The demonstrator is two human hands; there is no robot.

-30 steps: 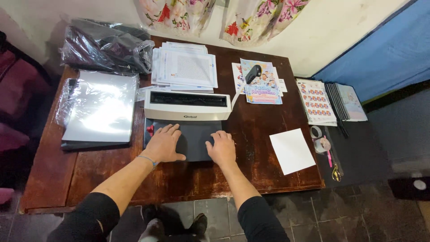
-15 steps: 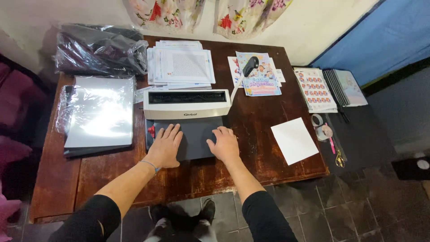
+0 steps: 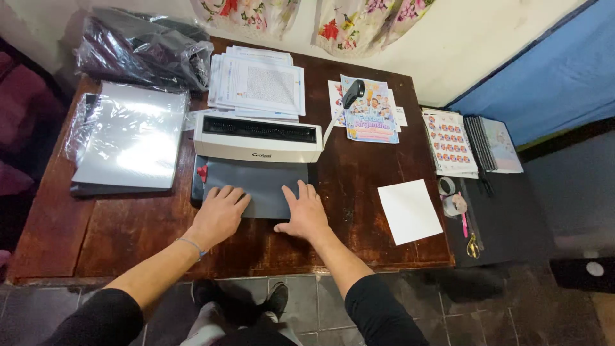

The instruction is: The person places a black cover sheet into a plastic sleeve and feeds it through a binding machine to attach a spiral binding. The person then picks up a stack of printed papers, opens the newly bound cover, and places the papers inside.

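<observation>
Both hands have slid a little toward the person since a second ago, off the middle of the dark sheet and down to its near edge, while the machine and papers have stayed put.

From the head camera: the left hand (image 3: 220, 214) lies flat, fingers spread, palm down on the near left part of the dark grey sheet (image 3: 259, 182); the right hand (image 3: 306, 213) lies the same way on its near right part. Neither grip closes round anything; both simply press. The sheet sits on the wooden surface (image 3: 128, 227), its long axis running 9 to 3 o'clock, its far edge tucked into the white binding machine (image 3: 257, 138), which stands at 12 o'clock from both hands. Both hands are about equally near the machine's slot.

At 10 o'clock lies a stack of clear plastic covers (image 3: 131, 138), beyond it a dark plastic bag (image 3: 141, 48). Behind the machine rests a pile of printed pages (image 3: 259, 82); at 1 o'clock, a colourful booklet (image 3: 368, 112). A blank white sheet (image 3: 410, 210) lies at 3 o'clock.
</observation>
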